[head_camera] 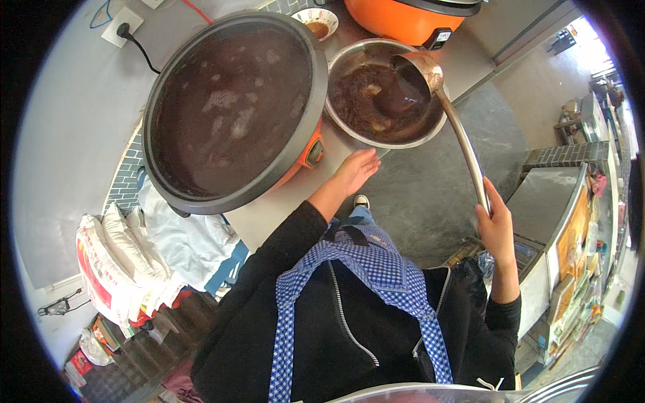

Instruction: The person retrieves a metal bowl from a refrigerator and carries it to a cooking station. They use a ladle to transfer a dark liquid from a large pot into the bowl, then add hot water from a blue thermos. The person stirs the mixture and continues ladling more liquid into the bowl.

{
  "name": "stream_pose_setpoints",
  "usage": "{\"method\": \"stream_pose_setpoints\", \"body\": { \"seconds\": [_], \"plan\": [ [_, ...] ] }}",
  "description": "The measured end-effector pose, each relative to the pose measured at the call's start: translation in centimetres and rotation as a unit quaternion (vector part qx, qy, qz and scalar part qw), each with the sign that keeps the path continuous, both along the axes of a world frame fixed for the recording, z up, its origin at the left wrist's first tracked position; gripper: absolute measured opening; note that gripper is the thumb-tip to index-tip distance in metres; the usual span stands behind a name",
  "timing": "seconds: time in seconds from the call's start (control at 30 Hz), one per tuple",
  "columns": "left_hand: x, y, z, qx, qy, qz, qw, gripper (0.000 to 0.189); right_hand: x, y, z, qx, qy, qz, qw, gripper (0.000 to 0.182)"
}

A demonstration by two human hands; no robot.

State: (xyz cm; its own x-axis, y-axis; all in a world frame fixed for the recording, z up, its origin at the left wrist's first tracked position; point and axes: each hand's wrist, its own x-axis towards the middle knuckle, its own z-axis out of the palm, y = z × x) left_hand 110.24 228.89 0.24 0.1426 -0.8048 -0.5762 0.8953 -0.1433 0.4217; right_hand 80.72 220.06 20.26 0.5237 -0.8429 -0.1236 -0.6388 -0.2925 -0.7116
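Observation:
My right hand [496, 224] grips the long handle of a metal ladle [461, 128]. The ladle's bowl tilts over a stainless steel basin [364, 141], and dark brown liquid [355, 95] with a few pale patches lies in the basin. Just below the near rim, my left hand [357, 170] holds nothing, its fingers extended. Whether its fingertips touch the basin I cannot tell. To the left stands a large orange cooker [284, 176] with a wide dark rim. It is nearly full of dark reddish-brown liquid [232, 101] with patches of foam.
Behind the basin are a patterned bowl [330, 19] with brown liquid and another orange cooker [403, 20]. They share a metal counter [262, 211]. White sacks [113, 262] are stacked at the left, below a wall socket [121, 25]. A grey-topped unit [546, 196] stands at the right.

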Motion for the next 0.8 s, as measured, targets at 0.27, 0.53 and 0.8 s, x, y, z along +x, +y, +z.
{"method": "stream_pose_setpoints", "body": {
  "seconds": [0.27,0.53,0.8],
  "plan": [
    [0.7,-3.1,-1.7,-0.054,-0.034,0.071,0.995,0.029,0.3,0.5,-3.0,-0.097,0.038,0.03,0.994,0.062],
    [2.9,-4.0,-1.8,0.065,-0.134,0.086,0.985,0.029,0.2,0.9,-2.9,0.4,-0.318,-0.143,0.848,0.049],
    [1.9,-1.6,-4.6,0.045,-0.192,0.037,0.98,0.023,-1.9,3.4,-1.2,0.481,-0.407,-0.174,0.757,0.047]
  ]
}}
